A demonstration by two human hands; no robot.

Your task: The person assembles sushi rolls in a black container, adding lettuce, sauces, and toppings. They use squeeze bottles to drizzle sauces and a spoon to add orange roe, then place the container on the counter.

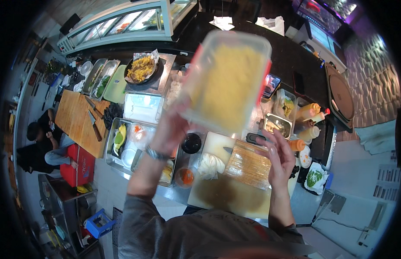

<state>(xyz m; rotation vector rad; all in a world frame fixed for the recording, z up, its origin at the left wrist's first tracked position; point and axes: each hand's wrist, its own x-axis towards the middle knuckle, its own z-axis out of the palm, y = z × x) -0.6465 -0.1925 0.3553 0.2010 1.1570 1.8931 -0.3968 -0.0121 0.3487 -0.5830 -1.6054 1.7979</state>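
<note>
My left hand (171,128), with a watch at the wrist, grips a cloudy plastic food container (230,80) by its near left corner. The container is raised and tilted close to the camera, with red edging at its sides. Yellow crumb-like food shows blurrily through it. My right hand (277,156) is held up beside it with fingers apart and nothing in them. Beneath that hand lies a bamboo rolling mat (249,166) on a pale cutting board (200,194). A crumpled white cloth (211,166) sits left of the mat, beside a knife blade.
Several sauce bottles (307,113) stand at the right, near a metal tray (278,125). To the left, knives (95,125) lie on a wooden board (73,116). A black bowl of yellow food (142,69) is farther back. Another person (38,138) sits at far left.
</note>
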